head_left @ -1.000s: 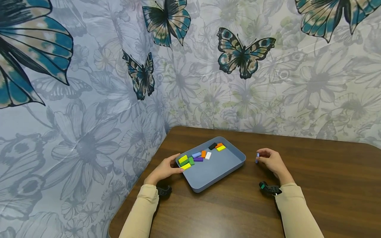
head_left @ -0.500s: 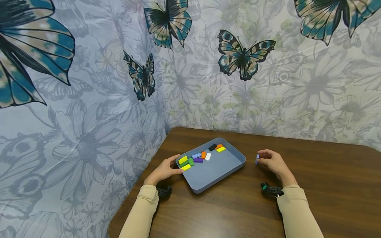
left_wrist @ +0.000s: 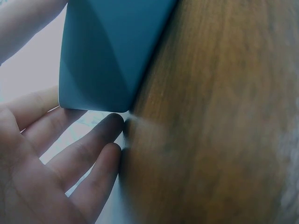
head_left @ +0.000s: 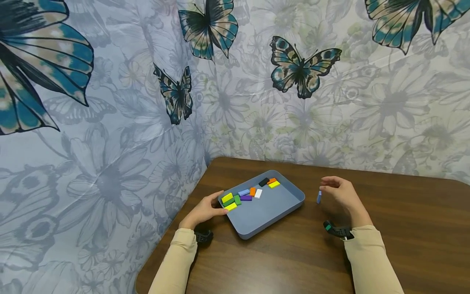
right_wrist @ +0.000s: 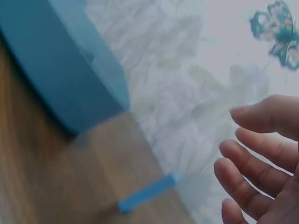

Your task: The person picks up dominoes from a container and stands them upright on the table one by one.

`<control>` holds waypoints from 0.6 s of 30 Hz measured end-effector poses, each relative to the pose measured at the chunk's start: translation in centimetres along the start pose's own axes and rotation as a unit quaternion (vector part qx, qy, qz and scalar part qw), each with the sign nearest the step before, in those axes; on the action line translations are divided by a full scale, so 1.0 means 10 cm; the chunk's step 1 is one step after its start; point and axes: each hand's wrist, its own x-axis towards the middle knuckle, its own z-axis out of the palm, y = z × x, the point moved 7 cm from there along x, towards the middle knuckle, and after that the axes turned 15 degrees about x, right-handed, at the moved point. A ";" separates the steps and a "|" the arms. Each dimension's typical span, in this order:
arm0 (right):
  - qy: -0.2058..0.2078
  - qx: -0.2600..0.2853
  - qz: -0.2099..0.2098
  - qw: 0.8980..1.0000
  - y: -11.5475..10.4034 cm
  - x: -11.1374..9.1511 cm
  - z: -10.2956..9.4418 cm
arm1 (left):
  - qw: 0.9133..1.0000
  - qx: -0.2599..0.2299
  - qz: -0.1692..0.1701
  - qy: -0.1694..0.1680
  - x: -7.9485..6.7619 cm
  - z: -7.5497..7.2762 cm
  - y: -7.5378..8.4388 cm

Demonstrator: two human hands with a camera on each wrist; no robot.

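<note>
My left hand (head_left: 203, 211) grips the tray (head_left: 262, 214); my right hand (head_left: 343, 198), fingers parted, is just beside the upright blue block (head_left: 319, 198).

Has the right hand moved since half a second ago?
Yes. Judged against the tray in the head view, the right hand has moved up and slightly right, off the standing blue block.

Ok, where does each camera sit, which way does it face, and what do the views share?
Head: on the head, facing forward and down at the table, tray and patterned wall; left hand, right hand and sleeves show.
Left wrist: worn there, facing the tray's outside and the table; left hand shows.
Right wrist: worn there, facing a tray corner, the upright blue block and wall; right hand shows.
Both wrist views share the tray and table.
</note>
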 end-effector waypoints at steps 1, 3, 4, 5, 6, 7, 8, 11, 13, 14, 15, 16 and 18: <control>0.000 0.005 -0.003 1.000 -0.04 0.01 0.01 | 1.000 -0.004 -0.001 0.000 0.01 0.01 0.00; -0.004 0.009 -0.007 1.000 -0.13 0.03 0.03 | 1.000 -0.004 -0.002 0.001 0.01 0.01 0.02; -0.008 0.008 -0.009 1.000 -0.17 0.04 0.05 | 1.000 -0.005 -0.001 0.001 0.01 0.02 0.03; -0.014 0.007 -0.010 1.000 -0.21 0.06 0.08 | 1.000 -0.006 -0.001 0.000 0.02 0.02 0.03; -0.020 0.007 -0.013 1.000 -0.25 0.08 0.11 | 1.000 -0.006 0.001 0.000 0.02 0.02 0.05; -0.028 0.009 -0.015 0.999 -0.29 0.10 0.14 | 1.000 -0.006 0.000 -0.001 0.02 0.02 0.05; -0.036 0.010 -0.017 0.999 -0.33 0.12 0.19 | 1.000 -0.005 0.002 0.000 0.02 0.02 0.06; -0.064 0.022 -0.020 0.997 -0.45 0.20 0.34 | 1.000 -0.004 0.003 0.000 0.01 0.01 0.08; -0.080 0.030 -0.019 0.996 -0.53 0.25 0.45 | 1.000 -0.002 0.003 0.000 0.01 0.01 0.08; -0.086 0.032 -0.017 0.996 -0.57 0.27 0.50 | 1.000 -0.001 0.003 0.001 0.01 0.01 0.08; -0.094 0.033 -0.017 0.995 -0.60 0.30 0.56 | 1.000 -0.001 0.003 0.001 0.01 0.01 0.08; -0.099 0.031 -0.018 0.994 -0.63 0.33 0.61 | 1.000 -0.002 0.002 0.001 0.02 0.02 0.07; -0.116 0.032 -0.019 0.993 -0.66 0.40 0.73 | 1.000 0.000 0.001 0.003 0.02 0.02 0.07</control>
